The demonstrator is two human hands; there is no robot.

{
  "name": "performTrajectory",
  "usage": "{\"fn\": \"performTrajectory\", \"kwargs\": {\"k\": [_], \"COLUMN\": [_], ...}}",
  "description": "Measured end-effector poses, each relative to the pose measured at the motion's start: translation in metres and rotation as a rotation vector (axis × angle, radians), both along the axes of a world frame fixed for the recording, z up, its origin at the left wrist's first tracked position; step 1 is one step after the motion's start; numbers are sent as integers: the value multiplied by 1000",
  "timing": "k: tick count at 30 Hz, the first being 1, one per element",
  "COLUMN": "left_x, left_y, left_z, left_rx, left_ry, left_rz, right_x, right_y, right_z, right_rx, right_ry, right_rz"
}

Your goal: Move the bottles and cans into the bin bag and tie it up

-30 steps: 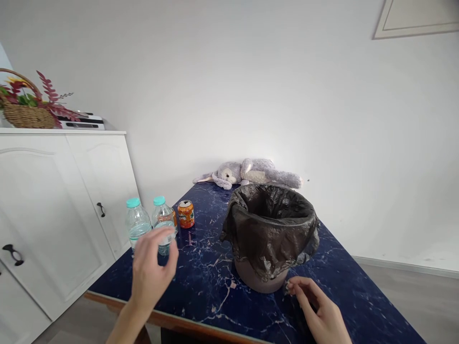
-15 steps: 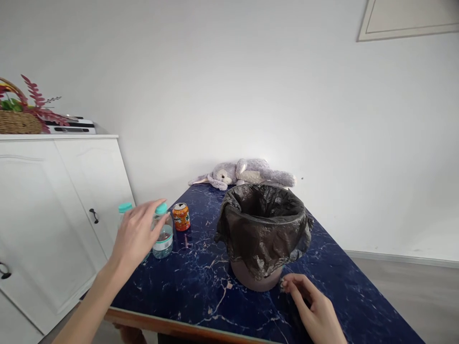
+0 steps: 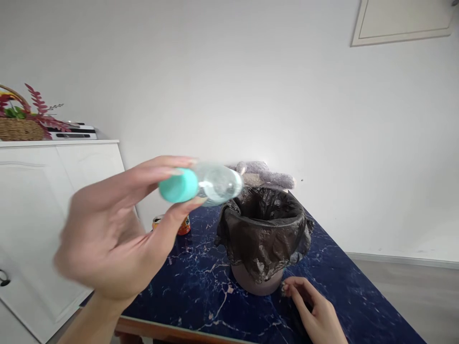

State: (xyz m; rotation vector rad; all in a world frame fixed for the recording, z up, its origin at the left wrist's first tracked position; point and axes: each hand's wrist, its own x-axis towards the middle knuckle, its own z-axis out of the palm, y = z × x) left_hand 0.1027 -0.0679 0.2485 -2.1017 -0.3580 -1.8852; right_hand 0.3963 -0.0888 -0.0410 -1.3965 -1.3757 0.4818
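My left hand (image 3: pixel 111 234) is raised close to the camera and grips a clear plastic bottle (image 3: pixel 215 184) with a teal cap (image 3: pixel 178 185). The bottle lies on its side, its base pointing at the bin, just left of the rim. The bin (image 3: pixel 255 282) is small and lined with a black bag (image 3: pixel 265 224); it stands on the dark blue marbled table (image 3: pixel 340 291). My right hand (image 3: pixel 315 313) rests on the table by the bin's base, its fingers curled and pinching a fold of the black bag.
An orange drink can (image 3: pixel 183 225) stands on the table behind my left hand. A grey plush toy (image 3: pixel 267 174) lies at the table's far end against the wall. A white cabinet (image 3: pixel 43 210) with a flower basket (image 3: pixel 17 122) stands to the left.
My left hand closed on one bottle, lifted it off the table and tipped it sideways up near the bin's rim. The right hand stayed by the bin's base.
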Motion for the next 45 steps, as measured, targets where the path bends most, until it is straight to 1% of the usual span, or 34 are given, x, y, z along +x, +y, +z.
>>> {"fn": "performTrajectory", "kwargs": {"k": [2,4,7,9,12,14,17,21,23,26,28,30,33,34,36,38,39,41,43,45], "left_x": [18,33,48,51,47,41,34,24,17,-1,-19,-42,-88,-105,-138,-165,-176,-192,-202,-209], "left_y": [9,23,52,71,88,91,86,77,74,74,80,91,114,121,130,131,130,124,120,116], "left_z": [7,8,0,-9,-20,-25,-30,-38,-44,-48,-47,-42,-37,-38,-43,-52,-57,-64,-66,-64], "left_rx": [-11,-99,-333,-516,-757,-839,-864,-872,-858,-808,-759,-679,-564,-567,-656,-685,-696,-747,-841,-900], "left_ry": [7,72,250,369,542,596,639,785,834,852,804,711,602,603,643,705,719,712,671,642], "left_rz": [-85,-178,-271,-282,-241,-199,-113,27,86,164,272,440,710,777,905,992,1025,1035,974,895], "right_x": [3,6,9,9,8,7,6,5,6,6,5,6,6,5,5,4,4,3,3,3], "right_y": [1,1,3,5,6,5,2,0,1,2,2,2,2,2,2,2,2,2,2,2], "right_z": [-3,-7,-13,-17,-18,-16,-13,-10,-10,-9,-9,-10,-11,-10,-9,-7,-6,-5,-6,-7], "right_rx": [-18,-40,-57,-54,-44,-37,-46,-81,-72,-39,-37,-46,-52,-50,-43,-36,-35,-38,-37,-30], "right_ry": [-3,-1,5,9,21,33,47,64,58,40,35,36,43,44,46,49,50,50,46,45], "right_rz": [32,53,68,70,71,73,78,69,63,67,71,72,72,71,67,59,57,58,61,65]}}
